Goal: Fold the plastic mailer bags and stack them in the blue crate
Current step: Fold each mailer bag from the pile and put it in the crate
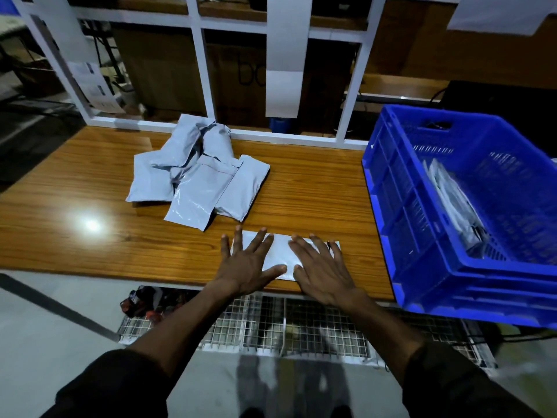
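Observation:
A grey plastic mailer bag (281,251), folded into a narrow strip, lies flat near the front edge of the wooden table (90,176). My left hand (250,260) and my right hand (322,267) both press down on it with fingers spread, palms flat, side by side. A loose pile of several grey mailer bags (199,173) sits farther back on the table, apart from my hands. The blue crate (470,267) stands at the table's right end, tilted toward me, with folded bags (455,203) leaning inside it.
A white frame (202,70) with uprights runs along the table's back edge, with cardboard boxes behind it. Grey mailer bags hang from above at the back (286,55). A wire mesh shelf (271,324) lies below the table's front edge.

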The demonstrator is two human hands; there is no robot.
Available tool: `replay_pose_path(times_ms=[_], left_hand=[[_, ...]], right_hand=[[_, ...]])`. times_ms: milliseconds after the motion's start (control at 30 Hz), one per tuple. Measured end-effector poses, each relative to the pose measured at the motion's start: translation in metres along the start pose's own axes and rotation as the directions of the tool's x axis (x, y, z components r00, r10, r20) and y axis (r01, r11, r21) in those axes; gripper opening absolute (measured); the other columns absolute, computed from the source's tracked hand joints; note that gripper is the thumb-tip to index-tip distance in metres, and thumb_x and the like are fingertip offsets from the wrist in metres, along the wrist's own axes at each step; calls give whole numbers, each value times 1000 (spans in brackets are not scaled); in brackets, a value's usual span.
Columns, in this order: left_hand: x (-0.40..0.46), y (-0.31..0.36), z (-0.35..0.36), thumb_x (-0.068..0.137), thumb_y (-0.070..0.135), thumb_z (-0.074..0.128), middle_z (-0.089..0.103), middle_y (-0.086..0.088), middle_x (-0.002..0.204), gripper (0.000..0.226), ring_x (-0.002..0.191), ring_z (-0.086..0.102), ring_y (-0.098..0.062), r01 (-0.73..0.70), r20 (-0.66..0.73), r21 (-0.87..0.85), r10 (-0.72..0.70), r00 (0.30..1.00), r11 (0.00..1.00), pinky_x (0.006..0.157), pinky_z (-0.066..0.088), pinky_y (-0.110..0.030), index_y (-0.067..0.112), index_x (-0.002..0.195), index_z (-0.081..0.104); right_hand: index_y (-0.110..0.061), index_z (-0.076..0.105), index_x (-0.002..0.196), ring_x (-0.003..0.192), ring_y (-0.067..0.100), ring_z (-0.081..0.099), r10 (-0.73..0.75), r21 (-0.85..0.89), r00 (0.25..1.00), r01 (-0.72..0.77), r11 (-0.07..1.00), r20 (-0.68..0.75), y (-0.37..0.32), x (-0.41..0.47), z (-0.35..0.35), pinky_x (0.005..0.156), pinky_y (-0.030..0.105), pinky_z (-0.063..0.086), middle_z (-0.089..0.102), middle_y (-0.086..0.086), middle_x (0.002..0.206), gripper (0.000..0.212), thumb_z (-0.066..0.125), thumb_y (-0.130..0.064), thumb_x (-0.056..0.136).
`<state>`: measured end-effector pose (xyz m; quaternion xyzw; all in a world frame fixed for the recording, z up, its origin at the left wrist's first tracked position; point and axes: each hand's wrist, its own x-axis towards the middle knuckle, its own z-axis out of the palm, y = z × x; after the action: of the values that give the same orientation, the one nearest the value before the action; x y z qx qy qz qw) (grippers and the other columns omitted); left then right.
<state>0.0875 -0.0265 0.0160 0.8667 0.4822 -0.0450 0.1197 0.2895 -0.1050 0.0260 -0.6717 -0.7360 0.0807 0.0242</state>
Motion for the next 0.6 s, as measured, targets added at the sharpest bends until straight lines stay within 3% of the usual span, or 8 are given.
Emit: replay_pose_path(times_ms=[67,133,267,433,533,600], left_hand=[[3,10,-1,88,80,-5,5,7,171,95,156,-12,-36,-16,-104,-9,15,994,1000,118,-14,-61,26,162,19],[5,19,3,91,68,-6,17,2,170,91,157,-3,-34,-67,-172,-30,60,983,997,124,0,-59,20,159,30],[5,21,15,91,67,-5,12,3,171,88,157,-2,-30,-88,-186,-66,75,980,994,125,2,-47,24,162,20],[2,8,14,86,81,-14,0,13,170,88,156,-7,-36,-59,-174,24,62,983,998,124,-3,-57,40,162,6],[3,4,15,85,81,-11,-5,12,169,85,155,-10,-38,-50,-161,42,56,985,998,124,-5,-57,44,161,1],[6,4,15,88,79,-7,-7,13,169,81,155,-12,-36,-60,-152,35,64,986,998,124,-7,-56,44,161,-1]], right_hand=[[-35,14,158,154,17,1,10,30,1000,-10,1000,16,1,2,-2,121,53,-2,6,-17,167,77,3,-56,85],[-36,15,158,154,16,0,7,63,1000,-9,998,25,3,4,-2,121,52,-3,7,-18,166,76,4,-56,85],[-38,16,157,153,12,1,-29,73,999,30,997,-16,17,2,6,122,53,-1,12,-17,166,66,12,-64,97],[-37,14,158,154,16,-1,-26,-2,999,26,1000,-47,29,-5,10,122,53,-1,8,-14,167,73,15,-74,95],[-32,10,159,154,20,-8,-68,22,998,68,997,-9,29,-6,9,121,56,-7,0,-9,168,85,28,-79,91],[-28,24,156,155,23,-5,-149,17,986,151,988,-77,31,-11,8,119,56,-4,5,-3,168,80,39,-74,92]])
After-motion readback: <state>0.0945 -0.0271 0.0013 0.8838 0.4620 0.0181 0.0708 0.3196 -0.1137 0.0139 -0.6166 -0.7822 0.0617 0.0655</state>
